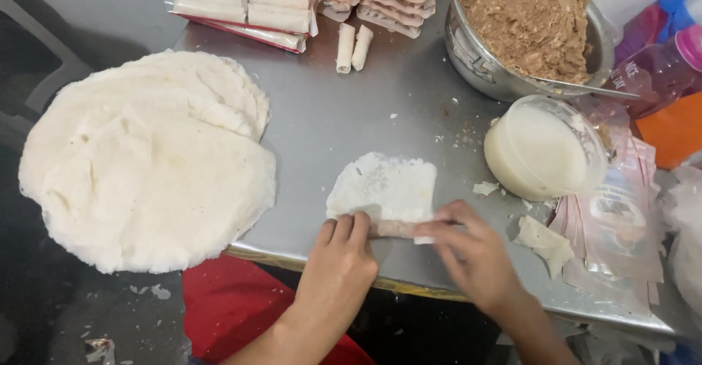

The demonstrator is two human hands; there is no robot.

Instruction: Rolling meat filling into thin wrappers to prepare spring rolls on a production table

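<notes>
Head view: both hands are working at the near edge of the steel table (329, 116). The wrapper sheet (386, 186) is lying flat just beyond the fingers, its near edge being folded over a strip of brownish filling (395, 227).

Left hand (342, 259) – fingers curled down, tips pressing on the left end of the folded edge. Touching the wrapper, not closed around it.

Right hand (474, 251) – fingers reaching left along the roll, pinching its right end, thumb underneath. Narrow grip on the rolled edge.

So the roll is sitting between the two hands, with the rest of the sheet extending away from the person.

Around it:
- Stack of large round wrappers (146, 164) is lying well to the left, overhanging the table edge.
- Metal bowl of brown filling (530, 25) is standing at the far right, a spoon handle (585, 87) resting on its rim.
- Clear tub of white paste (541, 149) is sitting just right of the sheet – near the right hand, not touching it.
- Two finished rolls (353, 47) are lying at the far side, beside packs of rolls (248, 3).
- Wrapper scraps (542, 242) and plastic bags (614, 226) are lying right of the right hand.
</notes>
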